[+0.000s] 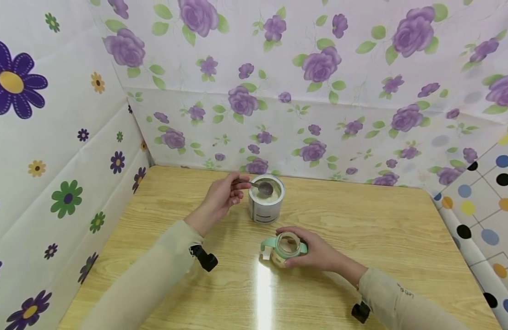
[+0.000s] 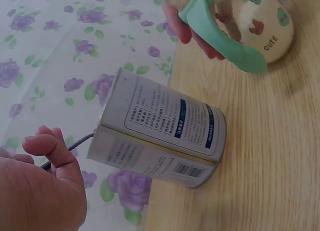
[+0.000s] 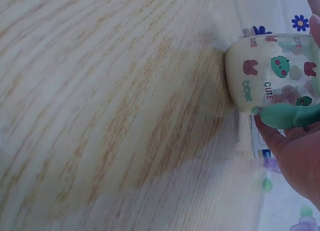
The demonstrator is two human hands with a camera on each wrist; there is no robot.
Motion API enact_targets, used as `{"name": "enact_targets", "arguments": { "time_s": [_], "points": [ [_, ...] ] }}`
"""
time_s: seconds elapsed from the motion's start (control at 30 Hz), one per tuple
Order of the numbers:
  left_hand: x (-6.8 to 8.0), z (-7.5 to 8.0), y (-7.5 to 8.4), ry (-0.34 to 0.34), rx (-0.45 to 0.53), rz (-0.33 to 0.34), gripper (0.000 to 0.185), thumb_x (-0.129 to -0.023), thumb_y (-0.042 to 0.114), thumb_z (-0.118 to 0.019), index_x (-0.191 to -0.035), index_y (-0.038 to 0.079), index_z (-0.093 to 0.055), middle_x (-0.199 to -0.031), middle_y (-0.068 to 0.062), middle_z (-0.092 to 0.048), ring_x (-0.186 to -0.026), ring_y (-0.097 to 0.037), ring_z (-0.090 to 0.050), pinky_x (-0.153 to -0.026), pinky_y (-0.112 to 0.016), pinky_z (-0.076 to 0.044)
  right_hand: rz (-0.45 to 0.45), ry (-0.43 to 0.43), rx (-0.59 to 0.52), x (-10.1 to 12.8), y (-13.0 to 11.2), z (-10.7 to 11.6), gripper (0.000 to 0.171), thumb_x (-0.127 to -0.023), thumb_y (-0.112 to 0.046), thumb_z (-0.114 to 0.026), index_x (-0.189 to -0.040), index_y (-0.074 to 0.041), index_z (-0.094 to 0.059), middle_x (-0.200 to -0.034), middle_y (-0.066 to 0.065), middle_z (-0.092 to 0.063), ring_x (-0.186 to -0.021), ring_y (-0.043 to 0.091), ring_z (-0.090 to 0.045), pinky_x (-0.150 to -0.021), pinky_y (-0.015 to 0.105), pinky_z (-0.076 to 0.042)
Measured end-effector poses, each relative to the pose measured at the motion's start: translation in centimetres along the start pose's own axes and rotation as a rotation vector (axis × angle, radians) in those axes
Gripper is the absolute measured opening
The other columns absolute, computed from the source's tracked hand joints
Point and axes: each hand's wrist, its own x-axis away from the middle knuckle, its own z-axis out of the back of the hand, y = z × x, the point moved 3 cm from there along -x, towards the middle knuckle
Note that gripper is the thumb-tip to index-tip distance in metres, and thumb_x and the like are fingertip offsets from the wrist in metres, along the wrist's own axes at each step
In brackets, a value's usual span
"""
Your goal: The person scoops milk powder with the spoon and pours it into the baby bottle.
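Observation:
My left hand (image 1: pixel 221 195) pinches the handle of a dark metal spoon (image 1: pixel 265 188), whose bowl is at the mouth of an open can (image 1: pixel 265 213). Pale powder (image 1: pixel 270 198) shows inside the can. The left wrist view shows the can's printed side (image 2: pixel 160 126) and the curled left fingers; the spoon's bowl is hidden there. To the front right of the can, my right hand (image 1: pixel 317 252) grips an uncapped baby bottle (image 1: pixel 287 247) with mint-green handles. Cream-coloured contents and small cartoon prints show on the bottle (image 3: pixel 272 76) in the right wrist view.
The wooden table (image 1: pixel 361 220) stretches to both sides of the can and bottle. Behind it hangs a rose-patterned cloth (image 1: pixel 278 114), close to the can. Flowered cloth (image 1: pixel 72 151) stands on the left, dotted cloth (image 1: pixel 484 220) on the right.

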Motion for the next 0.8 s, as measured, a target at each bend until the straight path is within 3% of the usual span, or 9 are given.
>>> {"name": "enact_targets", "arguments": {
  "time_s": [0.27, 0.4, 0.57, 0.67, 0.8],
  "points": [
    [-0.4, 0.3, -0.4, 0.044, -0.043, 0.002, 0.042, -0.115, 0.031, -0.052, -0.136, -0.001, -0.068, -0.085, 0.001, -0.075, -0.056, -0.006, -0.053, -0.047, -0.016, -0.036, 0.008, -0.002, 0.006, -0.1, 0.0, 0.2, 0.079, -0.088, -0.027, -0.092, -0.156, -0.020, -0.054, -0.153, 0.010, -0.059, -0.138, 0.019, -0.057, -0.110, 0.055, -0.050],
    [-0.6, 0.7, -0.4, 0.051, -0.065, -0.002, 0.036, -0.112, 0.031, -0.058, -0.128, 0.002, -0.070, -0.084, 0.001, -0.075, -0.057, -0.005, -0.053, -0.048, -0.015, -0.037, 0.012, 0.000, 0.031, -0.2, -0.2, 0.5, 0.082, -0.087, -0.028, -0.093, -0.157, -0.014, -0.053, -0.154, 0.006, -0.060, -0.140, 0.021, -0.056, -0.112, 0.055, -0.049],
    [0.1, 1.4, -0.2, 0.055, -0.127, 0.003, 0.036, -0.108, 0.038, -0.067, -0.118, 0.004, -0.069, -0.084, 0.000, -0.075, -0.057, -0.006, -0.053, -0.047, -0.016, -0.037, 0.014, -0.011, 0.018, 0.0, -0.7, 1.3, 0.088, -0.086, -0.025, -0.094, -0.160, -0.012, -0.048, -0.158, 0.012, -0.055, -0.144, 0.030, -0.053, -0.115, 0.056, -0.046],
    [1.0, 2.3, 0.3, 0.040, -0.220, 0.004, 0.051, -0.105, 0.047, -0.068, -0.132, 0.004, -0.066, -0.086, 0.001, -0.075, -0.057, -0.007, -0.053, -0.048, -0.017, -0.038, 0.009, -0.020, 0.013, 0.3, -1.4, 2.4, 0.090, -0.086, -0.023, -0.094, -0.161, -0.012, -0.046, -0.161, 0.009, -0.051, -0.147, 0.032, -0.050, -0.116, 0.060, -0.043],
    [2.2, 3.8, 1.6, -0.002, -0.448, -0.018, 0.063, -0.103, 0.055, -0.068, -0.145, 0.008, -0.063, -0.095, -0.003, -0.076, -0.058, -0.009, -0.054, -0.051, -0.021, -0.040, 0.002, -0.016, 0.059, 1.2, -2.7, 4.8, 0.089, -0.088, -0.022, -0.092, -0.162, -0.010, -0.044, -0.163, 0.004, -0.049, -0.150, 0.032, -0.047, -0.117, 0.061, -0.042]
  ]
}}
